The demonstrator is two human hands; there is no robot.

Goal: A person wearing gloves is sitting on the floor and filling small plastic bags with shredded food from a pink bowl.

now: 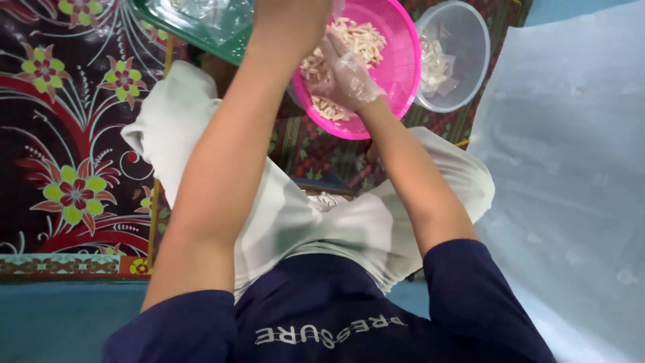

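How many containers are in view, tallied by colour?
Pink basket, holding pale food strips, gloved right hand in it: 1
Clear plastic bowl: 1
Green tray: 1
Total: 3

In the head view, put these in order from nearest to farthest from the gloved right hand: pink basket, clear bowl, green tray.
From the right hand:
1. Pink basket: the hand is inside it.
2. Clear bowl: just beside the basket, on its right.
3. Green tray: farthest, upper left.

One head-worn camera looks steeply down, close over the person's lap.
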